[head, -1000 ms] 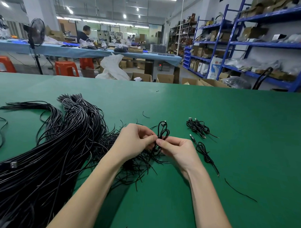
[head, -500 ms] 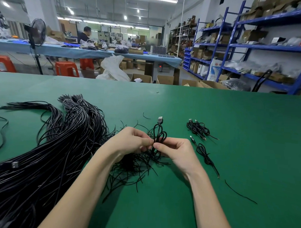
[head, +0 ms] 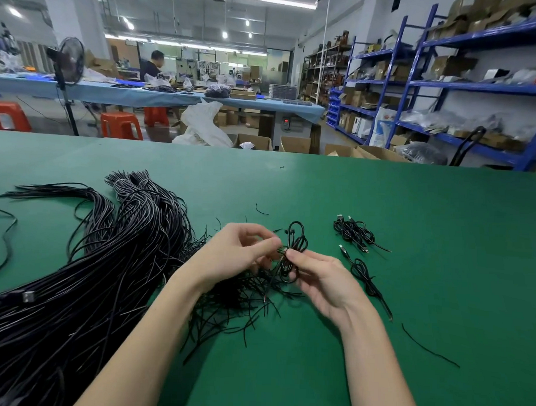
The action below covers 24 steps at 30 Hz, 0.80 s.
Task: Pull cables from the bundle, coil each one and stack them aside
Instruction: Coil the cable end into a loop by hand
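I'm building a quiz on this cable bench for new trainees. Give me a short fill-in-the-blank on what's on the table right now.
1. The table is covered in a ____ surface.
2. The coiled cable is pinched by the right hand and the ____ hand.
3. The big cable bundle lies on the person's ____ side.
4. The finished coils lie to the ____ of the hands.

Missing words: green; left; left; right
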### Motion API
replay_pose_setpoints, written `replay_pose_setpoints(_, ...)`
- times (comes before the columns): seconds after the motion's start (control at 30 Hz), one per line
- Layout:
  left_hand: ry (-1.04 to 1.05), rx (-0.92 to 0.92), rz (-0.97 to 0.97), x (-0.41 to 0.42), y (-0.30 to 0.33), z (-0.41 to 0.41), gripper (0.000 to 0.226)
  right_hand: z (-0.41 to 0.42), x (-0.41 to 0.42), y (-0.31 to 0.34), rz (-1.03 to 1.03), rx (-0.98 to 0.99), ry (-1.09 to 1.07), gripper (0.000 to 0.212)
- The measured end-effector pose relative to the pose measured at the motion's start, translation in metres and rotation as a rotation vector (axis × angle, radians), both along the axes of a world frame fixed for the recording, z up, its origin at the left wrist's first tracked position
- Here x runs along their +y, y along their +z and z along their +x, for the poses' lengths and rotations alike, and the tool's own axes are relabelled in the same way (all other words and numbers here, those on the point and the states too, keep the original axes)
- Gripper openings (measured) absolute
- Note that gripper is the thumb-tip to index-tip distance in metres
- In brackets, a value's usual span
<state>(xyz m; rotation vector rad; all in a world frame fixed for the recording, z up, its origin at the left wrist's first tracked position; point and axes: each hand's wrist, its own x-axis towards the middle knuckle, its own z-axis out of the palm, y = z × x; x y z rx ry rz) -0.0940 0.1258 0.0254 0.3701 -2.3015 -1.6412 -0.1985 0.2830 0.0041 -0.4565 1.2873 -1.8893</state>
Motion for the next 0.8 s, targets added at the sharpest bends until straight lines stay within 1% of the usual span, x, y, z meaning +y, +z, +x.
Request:
replay_pose_setpoints(0.07, 0.029, 0.118, -0.292, -0.002, 0.005, 0.004, 0.006, 0.001, 0.000, 0.002, -0.011, -0.088, -0.002, 0.010)
replay_pose_setpoints(0.1, 0.013, 0.161, -0.382, -0.002, 0.007, 0.007, 0.009, 0.001, -0.001, 0.004, -0.010, -0.114, -0.006, 0.005)
replay_pose_setpoints(0.2, -0.019, 0.209, -0.547, 0.001, 0.011, 0.009, 0.013, 0.001, -0.001, 0.005, 0.001, -0.157, -0.015, 0.002)
replay_pose_setpoints(0.37, -0.028, 0.267, -0.735, 0.002, 0.013, 0.005, 0.009, 0.000, 0.000, 0.005, 0.036, -0.173, -0.010, 0.003)
replay_pose_setpoints(0.47, -0.042, 0.313, -0.834, 0.002, 0.012, 0.005, 0.011, -0.001, -0.001, 0.004, 0.048, -0.189, -0.001, 0.003)
replay_pose_setpoints(0.67, -0.014, 0.420, -1.028, 0.011, 0.007, 0.001, 0.012, -0.005, 0.003, 0.002, 0.019, -0.325, 0.016, 0.005)
replay_pose_setpoints(0.73, 0.008, 0.463, -1.089, 0.016, 0.005, -0.001, 0.010, -0.008, 0.006, 0.001, 0.010, -0.366, 0.006, 0.010)
replay_pose_setpoints(0.8, 0.016, 0.478, -1.124, 0.019, 0.003, -0.002, 0.009, -0.010, 0.008, 0.001, 0.031, -0.363, 0.003, 0.020)
